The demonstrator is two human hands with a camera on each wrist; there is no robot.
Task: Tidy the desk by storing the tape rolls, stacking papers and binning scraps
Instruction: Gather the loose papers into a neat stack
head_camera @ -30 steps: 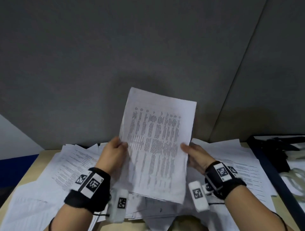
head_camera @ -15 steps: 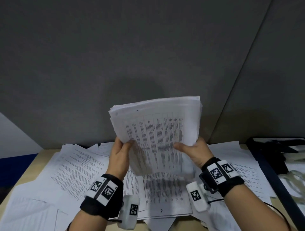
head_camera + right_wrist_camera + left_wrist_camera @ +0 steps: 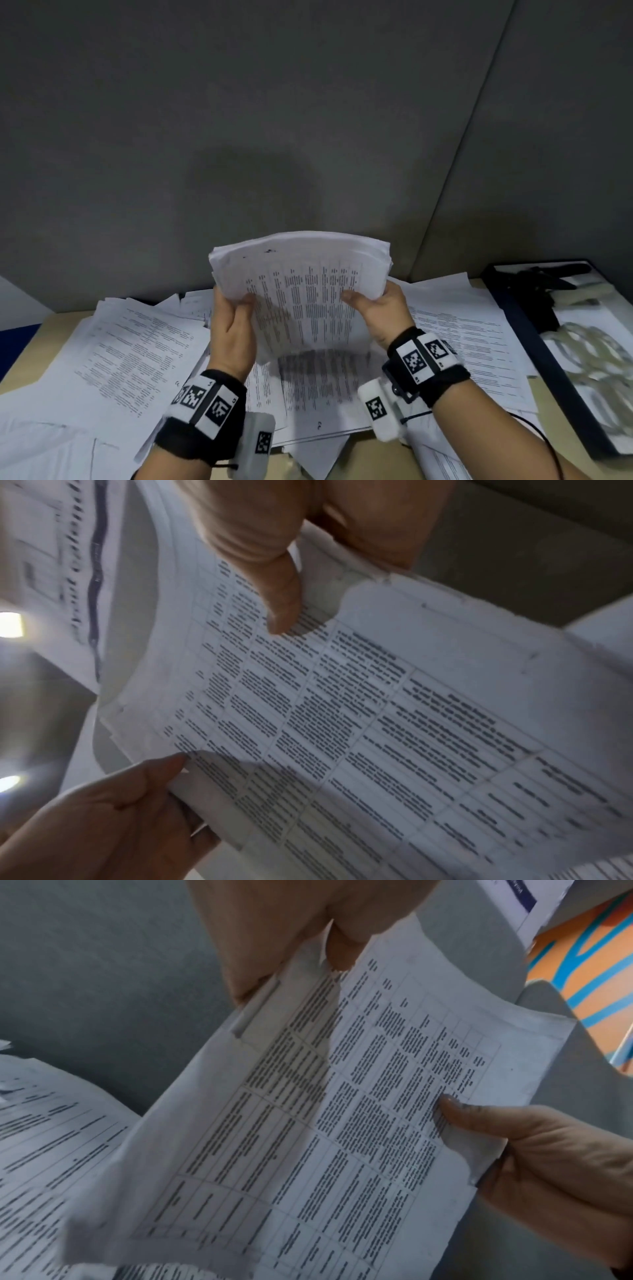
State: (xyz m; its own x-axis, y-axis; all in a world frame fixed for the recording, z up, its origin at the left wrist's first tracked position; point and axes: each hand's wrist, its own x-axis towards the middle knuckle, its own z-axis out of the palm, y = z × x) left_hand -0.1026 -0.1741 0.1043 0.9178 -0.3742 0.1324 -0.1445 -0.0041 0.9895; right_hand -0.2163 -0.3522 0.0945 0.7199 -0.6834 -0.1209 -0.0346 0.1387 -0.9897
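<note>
Both grips, left hand [image 3: 233,329] & right hand [image 3: 383,308], clamp paper stack [image 3: 305,294] above desk [image 3: 376,455].

Head cam is looking down over the desk [image 3: 51,329]. Wrist cams are shooting close from either side, sharing the paper stack [image 3: 305,294] [image 3: 342,1123] [image 3: 359,723].

Two hands, left hand [image 3: 233,329] and right hand [image 3: 383,315], one held paper stack [image 3: 301,284], one tray [image 3: 520,329].
</note>
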